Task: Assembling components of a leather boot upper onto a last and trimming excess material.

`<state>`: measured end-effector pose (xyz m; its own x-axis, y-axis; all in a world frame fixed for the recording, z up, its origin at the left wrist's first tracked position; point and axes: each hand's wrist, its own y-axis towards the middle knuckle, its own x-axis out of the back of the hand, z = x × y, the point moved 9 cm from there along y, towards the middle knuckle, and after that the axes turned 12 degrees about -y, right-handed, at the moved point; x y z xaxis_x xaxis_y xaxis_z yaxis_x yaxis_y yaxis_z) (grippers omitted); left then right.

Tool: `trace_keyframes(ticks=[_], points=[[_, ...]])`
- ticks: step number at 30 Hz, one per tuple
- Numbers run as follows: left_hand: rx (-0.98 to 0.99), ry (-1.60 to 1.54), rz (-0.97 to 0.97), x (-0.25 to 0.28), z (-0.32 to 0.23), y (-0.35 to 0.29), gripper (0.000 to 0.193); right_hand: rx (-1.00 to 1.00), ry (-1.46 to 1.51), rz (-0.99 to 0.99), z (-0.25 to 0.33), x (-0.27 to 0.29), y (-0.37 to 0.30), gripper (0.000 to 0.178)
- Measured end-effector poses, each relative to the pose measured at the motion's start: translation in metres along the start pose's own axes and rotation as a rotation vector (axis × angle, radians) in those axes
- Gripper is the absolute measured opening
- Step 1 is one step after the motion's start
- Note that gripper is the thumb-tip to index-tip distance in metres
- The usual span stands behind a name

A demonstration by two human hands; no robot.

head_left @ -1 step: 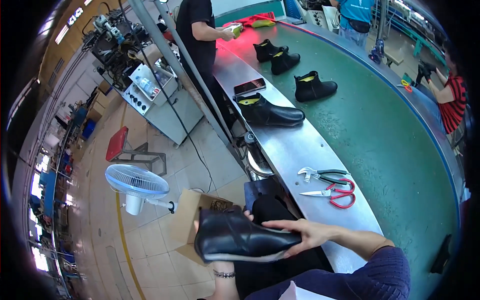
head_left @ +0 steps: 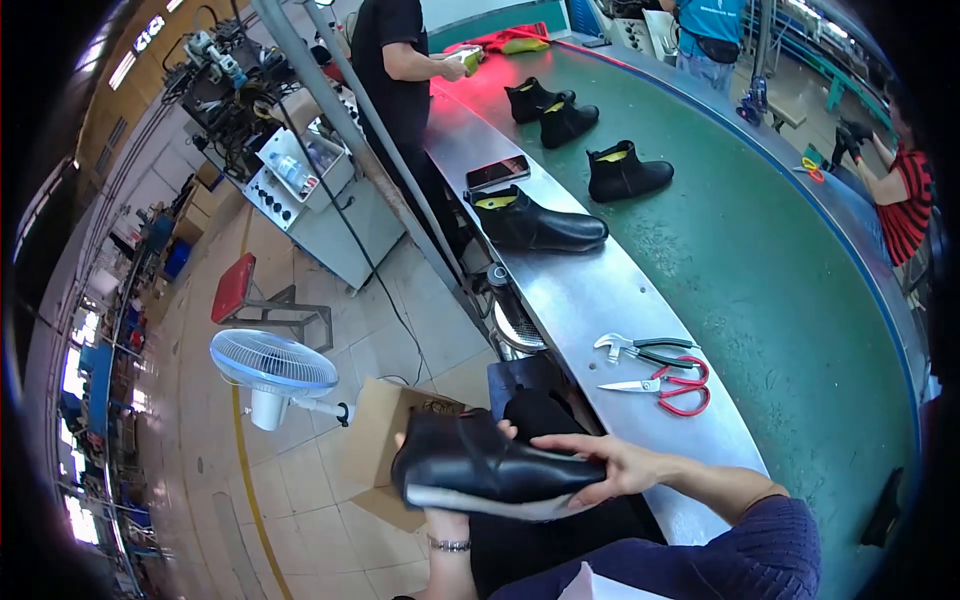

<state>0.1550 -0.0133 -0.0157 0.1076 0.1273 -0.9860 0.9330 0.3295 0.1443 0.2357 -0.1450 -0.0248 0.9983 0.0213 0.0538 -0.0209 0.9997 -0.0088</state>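
Observation:
A black leather ankle boot (head_left: 480, 462) with a pale sole edge lies sideways above my lap, its toe to the right. Gripping the toe end is my right hand (head_left: 622, 466), thumb below and fingers over the top. My left hand (head_left: 446, 522) supports the boot from underneath and behind near the heel and shaft; most of it is hidden, with only some fingertips showing past the upper. On the metal ledge (head_left: 570, 300) to the right rest pliers (head_left: 640, 348) with dark handles and red-handled scissors (head_left: 668, 386). Further up that ledge stands another black boot (head_left: 545, 222).
Several black boots (head_left: 628, 172) stand on the green conveyor belt (head_left: 760, 300). A phone (head_left: 498, 172) lies on the ledge. To the left are a cardboard box (head_left: 370, 435), a fan (head_left: 275, 362) and a red stool (head_left: 236, 288). A co-worker in black (head_left: 390, 90) stands beyond.
The boot has rolled slightly in my hands, so more of its pale sole edge faces me. Both hands have kept their hold on it.

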Motion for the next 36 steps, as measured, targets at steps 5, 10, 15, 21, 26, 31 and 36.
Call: trace_keyframes(ticks=[5, 10, 15, 21, 26, 31, 36], points=[[0.048, 0.436, -0.595, 0.063, -0.004, -0.005, 0.059, -0.048, 0.178, -0.622, -0.032, 0.065, -0.058, 0.068], [-0.029, 0.641, -0.510, 0.067, -0.040, -0.009, 0.053, 0.022, -0.246, -1.378, -0.025, 0.158, -0.161, 0.057], [0.001, 1.019, -0.579, 0.079, -0.060, -0.024, 0.044, -0.342, -0.559, -1.700, -0.046, 0.245, -0.228, 0.055], [0.002, 0.945, -0.669, 0.097, -0.059, -0.030, 0.037, -0.826, -0.870, -1.094, -0.056, 0.300, -0.142, 0.032], [0.048, 0.927, -0.684, 0.105, -0.045, -0.022, 0.034, -0.427, -1.069, -1.064, -0.038, 0.380, 0.006, 0.042], [0.038, 0.933, -0.658, 0.100, -0.046, -0.024, 0.033, -0.358, -1.336, -1.182, -0.059, 0.480, 0.094, 0.062], [-0.085, 0.923, -0.723, 0.094, -0.062, -0.064, 0.033, -0.519, -1.258, -1.167, -0.093, 0.483, 0.094, 0.046]])
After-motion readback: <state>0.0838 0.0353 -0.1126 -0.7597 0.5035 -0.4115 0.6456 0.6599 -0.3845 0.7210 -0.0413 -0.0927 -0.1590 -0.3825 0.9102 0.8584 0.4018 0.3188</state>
